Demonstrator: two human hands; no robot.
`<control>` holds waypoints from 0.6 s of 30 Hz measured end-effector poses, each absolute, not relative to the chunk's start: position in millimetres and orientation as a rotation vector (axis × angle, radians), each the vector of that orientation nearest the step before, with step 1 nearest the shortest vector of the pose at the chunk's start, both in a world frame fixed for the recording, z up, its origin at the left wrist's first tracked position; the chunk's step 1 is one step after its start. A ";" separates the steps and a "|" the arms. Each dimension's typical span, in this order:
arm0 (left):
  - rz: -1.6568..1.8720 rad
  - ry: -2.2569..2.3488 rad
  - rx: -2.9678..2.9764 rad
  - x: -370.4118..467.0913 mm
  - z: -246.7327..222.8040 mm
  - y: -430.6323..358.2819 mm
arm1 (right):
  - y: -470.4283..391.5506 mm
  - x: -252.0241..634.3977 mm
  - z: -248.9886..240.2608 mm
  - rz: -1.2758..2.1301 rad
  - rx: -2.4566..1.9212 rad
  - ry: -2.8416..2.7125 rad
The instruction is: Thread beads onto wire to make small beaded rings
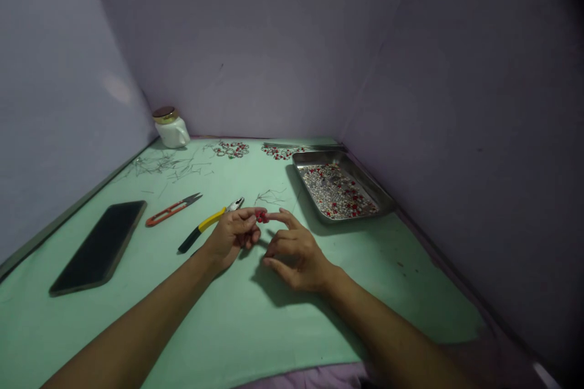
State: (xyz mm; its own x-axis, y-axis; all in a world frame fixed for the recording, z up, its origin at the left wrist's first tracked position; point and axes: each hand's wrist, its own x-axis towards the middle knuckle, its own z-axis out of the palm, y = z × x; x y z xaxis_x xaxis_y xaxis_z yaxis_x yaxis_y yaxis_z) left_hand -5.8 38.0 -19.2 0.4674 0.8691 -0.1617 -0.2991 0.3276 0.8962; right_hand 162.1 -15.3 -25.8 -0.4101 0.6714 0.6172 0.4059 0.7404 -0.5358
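A small cluster of red beads [261,217] is pinched between the thumb and index finger of my left hand [232,234]. My right hand [296,252] is just to the right, with its index finger stretched out so the tip touches the beads or comes very near them. Its thumb and other fingers are apart and hold nothing. Yellow-and-black pliers [212,219] lie beside and partly behind my left hand. Beyond the hands are a few thin wire pieces [270,196]. Any wire within the bead cluster is too small to make out.
A metal tray [314,203] of white and red beads stands at right. Beaded pieces [232,149] and loose wires [159,164] lie at the back, near a lidded white mug [173,132]. Orange thread snips [171,211] and a phone [100,246] are at left. Walls surround the green tabletop [255,328].
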 end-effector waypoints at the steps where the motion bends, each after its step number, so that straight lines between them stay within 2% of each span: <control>1: 0.841 0.737 0.941 -5.9 -19.9 37.6 | -15.7 160.7 -26.2 0.357 -0.802 -2.101; 14: 0.748 0.809 1.107 0.2 -19.7 31.4 | -22.0 150.8 -25.9 0.506 -0.770 -2.388; 18: 0.895 0.768 0.931 1.5 -13.6 30.3 | -21.0 149.4 -24.6 0.489 -0.822 -2.392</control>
